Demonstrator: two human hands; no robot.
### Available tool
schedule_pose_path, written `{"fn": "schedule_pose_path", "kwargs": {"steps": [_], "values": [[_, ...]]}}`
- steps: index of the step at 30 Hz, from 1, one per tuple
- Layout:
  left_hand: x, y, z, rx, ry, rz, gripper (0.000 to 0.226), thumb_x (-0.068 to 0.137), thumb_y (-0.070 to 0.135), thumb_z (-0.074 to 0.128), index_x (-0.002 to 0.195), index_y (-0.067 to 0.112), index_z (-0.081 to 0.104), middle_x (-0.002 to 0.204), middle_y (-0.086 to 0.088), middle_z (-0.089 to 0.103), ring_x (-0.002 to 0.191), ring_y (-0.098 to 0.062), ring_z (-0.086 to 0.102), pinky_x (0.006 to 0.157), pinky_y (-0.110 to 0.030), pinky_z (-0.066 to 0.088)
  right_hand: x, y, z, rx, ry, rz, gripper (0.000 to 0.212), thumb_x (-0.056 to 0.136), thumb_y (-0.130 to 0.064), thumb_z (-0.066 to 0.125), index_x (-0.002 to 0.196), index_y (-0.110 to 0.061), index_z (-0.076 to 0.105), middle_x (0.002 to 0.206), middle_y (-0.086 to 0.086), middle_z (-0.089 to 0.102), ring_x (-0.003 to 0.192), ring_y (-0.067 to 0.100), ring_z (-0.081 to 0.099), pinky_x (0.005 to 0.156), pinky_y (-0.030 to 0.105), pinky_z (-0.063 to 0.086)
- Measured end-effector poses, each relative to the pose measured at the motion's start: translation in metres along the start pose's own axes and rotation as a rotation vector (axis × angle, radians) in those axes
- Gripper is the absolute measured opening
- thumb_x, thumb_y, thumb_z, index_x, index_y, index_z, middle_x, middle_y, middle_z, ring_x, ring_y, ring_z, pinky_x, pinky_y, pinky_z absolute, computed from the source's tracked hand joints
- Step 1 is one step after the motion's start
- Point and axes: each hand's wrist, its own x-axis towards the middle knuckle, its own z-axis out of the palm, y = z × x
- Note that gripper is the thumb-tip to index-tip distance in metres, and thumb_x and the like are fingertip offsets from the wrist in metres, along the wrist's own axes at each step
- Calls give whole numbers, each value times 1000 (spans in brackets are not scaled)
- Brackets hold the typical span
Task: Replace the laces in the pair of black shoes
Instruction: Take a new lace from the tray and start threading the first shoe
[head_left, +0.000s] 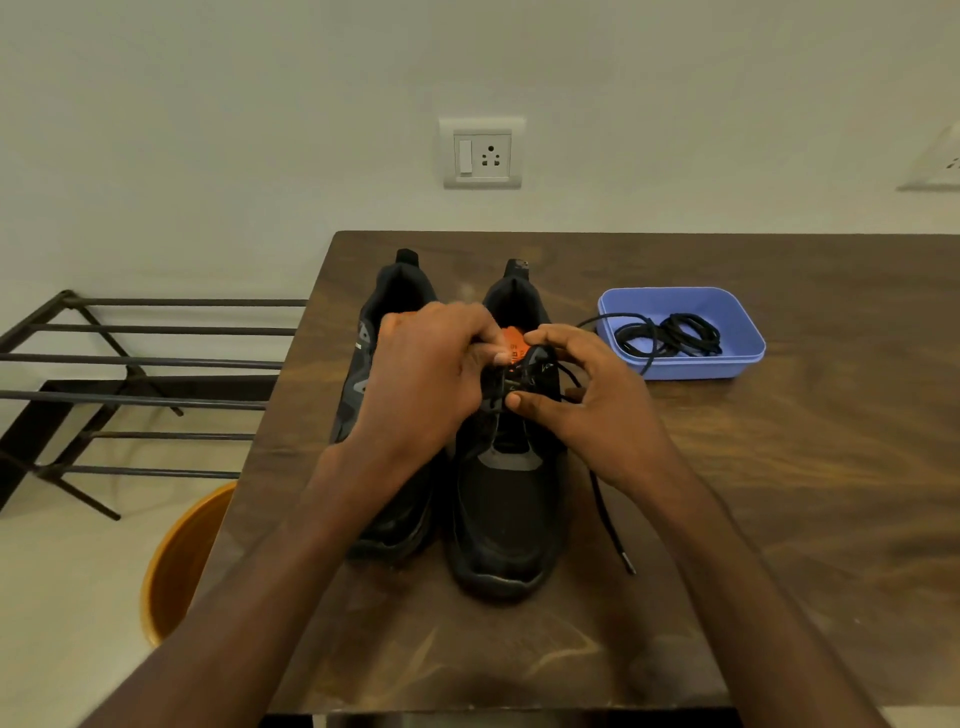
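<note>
Two black shoes stand side by side on the brown table (779, 467), toes toward me. The right shoe (506, 519) has an orange tongue label. My left hand (426, 384) grips the tongue and upper eyelets of the right shoe, partly hiding the left shoe (395, 291). My right hand (587, 410) pinches a black lace (605, 514) at the eyelets. That lace's free end trails down the table to the right of the shoe. A blue tray (748, 332) holds more coiled black laces (670, 335).
A black metal rack (130, 364) stands left of the table. An orange bin (176, 566) sits on the floor by the table's left edge. A wall socket (482, 153) is above the table's far edge.
</note>
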Motion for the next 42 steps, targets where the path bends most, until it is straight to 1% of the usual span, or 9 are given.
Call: {"fn": "schedule_pose_path", "kwargs": {"steps": [4, 9, 12, 16, 20, 25, 28, 35, 42], "values": [[7, 12, -9, -822, 96, -484, 13, 107, 6, 50, 98, 5, 60, 74, -5, 66, 66, -14, 68, 56, -17, 49, 1, 2, 0, -4, -4, -3, 61, 76, -24, 90, 131, -29, 63, 131, -22, 58, 119, -12, 53, 90, 2, 39], [5, -7, -10, -203, -145, -50, 23, 95, 22, 73, 116, 18, 67, 85, 6, 62, 72, -9, 61, 66, -22, 51, 0, 1, 0, -40, -11, -24, 62, 77, -28, 89, 132, -30, 62, 132, -23, 57, 118, -13, 52, 92, 0, 38], [1, -9, -5, 43, -127, 71, 5, 94, 21, 71, 99, 21, 71, 91, 11, 57, 79, -7, 57, 70, -32, 52, 0, 1, 1, -64, -4, -34, 62, 77, -29, 89, 133, -30, 62, 135, -22, 57, 120, -10, 53, 96, 4, 38], [6, -9, -9, -404, 181, -310, 10, 102, 10, 59, 96, 14, 66, 93, 3, 72, 90, -15, 70, 75, -38, 58, 0, 1, 1, -67, -8, -21, 61, 77, -31, 89, 132, -32, 62, 134, -25, 57, 118, -13, 52, 96, 5, 38], [15, -6, -23, -938, 269, -530, 14, 111, 11, 41, 104, 9, 53, 97, -9, 75, 79, -24, 74, 51, -26, 42, 0, 0, 1, -63, -8, -22, 61, 77, -31, 88, 133, -32, 62, 136, -21, 59, 123, -6, 54, 100, 10, 40], [6, -8, -17, -293, -14, -113, 15, 99, 26, 68, 111, 18, 67, 94, 6, 60, 77, -4, 57, 68, -18, 48, 0, 0, 2, -68, 4, -35, 61, 77, -31, 88, 132, -34, 62, 135, -22, 59, 125, -3, 55, 105, 22, 45], [4, -15, -9, 39, -164, 73, 19, 90, 35, 76, 107, 28, 74, 100, 8, 56, 90, -13, 51, 77, -35, 50, 0, 0, 2, -74, 5, -45, 61, 78, -31, 88, 133, -32, 62, 135, -22, 59, 124, -4, 55, 103, 18, 44], [5, -20, -7, 54, -4, -9, 17, 92, 10, 66, 89, 27, 64, 95, 14, 60, 95, -12, 52, 89, -50, 45, 0, 0, 1, -69, -1, -34, 60, 78, -30, 88, 133, -32, 63, 133, -23, 60, 122, -7, 54, 101, 12, 41], [0, -17, -4, 155, -156, 138, 14, 90, 27, 74, 101, 35, 73, 110, 10, 58, 109, -14, 52, 100, -44, 32, 0, 0, 2, -81, -3, -33, 62, 78, -33, 87, 135, -32, 61, 135, -20, 60, 125, -3, 54, 105, 22, 45]]}}
